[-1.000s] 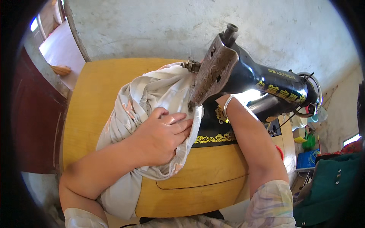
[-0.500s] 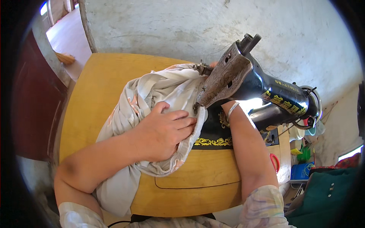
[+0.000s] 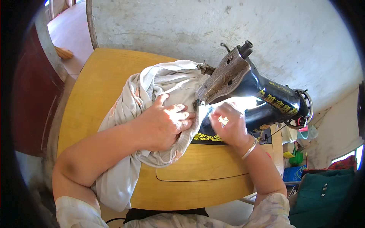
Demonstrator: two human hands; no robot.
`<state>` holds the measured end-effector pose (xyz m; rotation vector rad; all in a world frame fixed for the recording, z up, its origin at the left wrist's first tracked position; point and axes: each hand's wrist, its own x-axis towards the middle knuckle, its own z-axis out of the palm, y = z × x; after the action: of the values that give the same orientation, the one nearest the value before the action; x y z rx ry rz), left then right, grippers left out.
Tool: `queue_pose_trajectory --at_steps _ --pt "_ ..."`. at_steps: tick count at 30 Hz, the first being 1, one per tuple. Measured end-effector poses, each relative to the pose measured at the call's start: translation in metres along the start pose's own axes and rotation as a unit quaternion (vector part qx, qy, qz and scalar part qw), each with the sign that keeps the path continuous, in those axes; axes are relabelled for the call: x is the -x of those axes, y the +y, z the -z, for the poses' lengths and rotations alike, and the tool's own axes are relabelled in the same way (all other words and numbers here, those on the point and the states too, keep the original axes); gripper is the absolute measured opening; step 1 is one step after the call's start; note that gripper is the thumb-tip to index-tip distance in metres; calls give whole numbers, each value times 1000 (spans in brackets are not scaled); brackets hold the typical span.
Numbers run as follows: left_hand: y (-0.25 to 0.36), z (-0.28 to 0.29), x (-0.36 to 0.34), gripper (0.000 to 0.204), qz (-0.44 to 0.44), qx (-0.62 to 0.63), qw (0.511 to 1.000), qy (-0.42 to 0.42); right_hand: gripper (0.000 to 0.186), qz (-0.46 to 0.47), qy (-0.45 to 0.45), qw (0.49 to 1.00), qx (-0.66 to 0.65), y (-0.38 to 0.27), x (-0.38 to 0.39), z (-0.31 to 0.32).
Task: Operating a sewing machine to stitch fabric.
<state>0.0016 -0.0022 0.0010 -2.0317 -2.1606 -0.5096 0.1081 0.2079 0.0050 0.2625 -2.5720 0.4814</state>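
My left hand (image 3: pixel 163 127) lies on grey-white fabric (image 3: pixel 178 85) with orange print, fingers spread, just left of the needle area (image 3: pixel 198 103) of a black sewing machine (image 3: pixel 272 97). The fabric is bunched on the wooden table (image 3: pixel 85 91), runs under the needle area and hangs over the front edge. My right hand (image 3: pixel 228 121), wearing a bangle, is raised beside the needle, over the black, gold-patterned machine bed (image 3: pixel 207 137). Its fingers are curled in and slightly blurred; what they hold, if anything, I cannot make out.
A grey wall (image 3: pixel 152 26) stands behind the table. At left are a dark red door (image 3: pixel 38 95) and a doorway onto a light floor (image 3: pixel 70 26). At right, a blue container (image 3: pixel 292 173), a green plastic item (image 3: pixel 296 159) and dark green cloth (image 3: pixel 323 197) are crowded beside the table.
My right hand has come out from behind the machine head toward me, to right of the needle, fingers now curled. My left hand stays on the fabric, shifted slightly with the view.
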Motion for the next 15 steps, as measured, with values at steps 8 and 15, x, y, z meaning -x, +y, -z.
queue_pose_trajectory --at_steps 8,15 --pt "-6 -4 3 34 -11 3 1000 6 37 60 -83 994 46 -21 11 -10" --pt "-8 -2 5 25 4 55 997 46 43 34 -75 996 17 -26 14 -8"
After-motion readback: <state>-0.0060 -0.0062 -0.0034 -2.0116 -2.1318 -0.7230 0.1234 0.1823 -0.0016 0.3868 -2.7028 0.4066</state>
